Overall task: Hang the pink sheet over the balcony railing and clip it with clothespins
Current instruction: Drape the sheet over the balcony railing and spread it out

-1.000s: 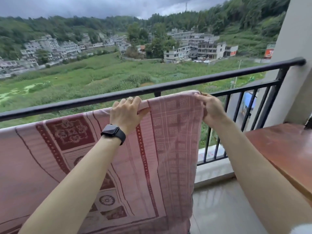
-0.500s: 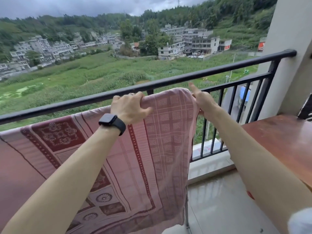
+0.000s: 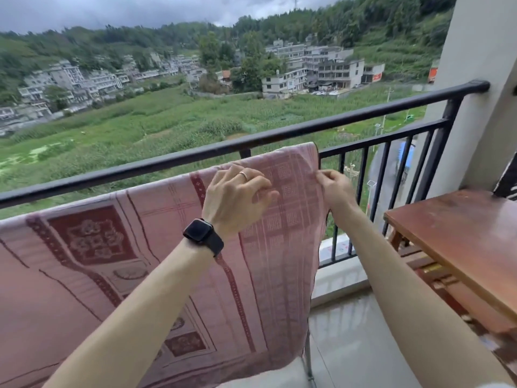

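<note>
The pink sheet (image 3: pixel 117 264) with dark red patterns hangs over the lower bar of the black balcony railing (image 3: pixel 307 127), just under the top rail. Its right edge ends near the railing's middle. My left hand (image 3: pixel 237 197), with a ring and a black watch on the wrist, rests on the front of the sheet just below the fold, fingers loosely bent. At the sheet's right edge, a little below the bar, my right hand (image 3: pixel 333 189) pinches the fabric. No clothespins are in view.
A reddish wooden table (image 3: pixel 461 242) stands at the right, close to the railing. A pale pillar (image 3: pixel 481 51) closes the railing's right end. Wet-looking floor tiles (image 3: pixel 349 345) lie below. A white object with a metal leg (image 3: pixel 265 371) sits under the sheet's hem.
My left hand has let go of the fold on the bar and slid down onto the sheet's front. My right hand moved from the top corner down to pinch the right edge.
</note>
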Demonstrator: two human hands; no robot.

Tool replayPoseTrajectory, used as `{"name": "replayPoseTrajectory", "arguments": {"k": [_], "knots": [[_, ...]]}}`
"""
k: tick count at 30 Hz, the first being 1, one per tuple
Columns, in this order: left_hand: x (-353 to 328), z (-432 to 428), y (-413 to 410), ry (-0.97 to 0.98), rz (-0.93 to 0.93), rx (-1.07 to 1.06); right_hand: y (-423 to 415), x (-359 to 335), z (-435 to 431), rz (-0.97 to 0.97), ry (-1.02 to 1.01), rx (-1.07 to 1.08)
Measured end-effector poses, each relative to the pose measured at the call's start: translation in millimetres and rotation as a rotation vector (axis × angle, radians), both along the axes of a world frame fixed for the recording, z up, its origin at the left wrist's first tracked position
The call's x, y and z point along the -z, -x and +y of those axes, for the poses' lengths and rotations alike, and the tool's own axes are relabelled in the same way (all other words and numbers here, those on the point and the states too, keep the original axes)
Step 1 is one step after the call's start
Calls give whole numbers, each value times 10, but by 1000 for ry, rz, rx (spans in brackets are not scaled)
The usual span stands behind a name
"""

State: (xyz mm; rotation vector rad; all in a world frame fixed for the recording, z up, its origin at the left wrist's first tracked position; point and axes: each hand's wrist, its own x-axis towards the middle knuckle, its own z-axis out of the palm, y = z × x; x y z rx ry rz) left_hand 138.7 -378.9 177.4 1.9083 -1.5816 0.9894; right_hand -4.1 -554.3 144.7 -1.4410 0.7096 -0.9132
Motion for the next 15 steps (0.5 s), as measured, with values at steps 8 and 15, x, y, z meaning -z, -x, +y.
{"name": "replayPoseTrajectory", "arguments": {"k": [8,15], "knots": [[-256,193,-526,-251,165,-403,-279,-300,43,56,57,-1],[19,136,-413,9,160,-391,-301,-344,-42,97,215,104]]}}
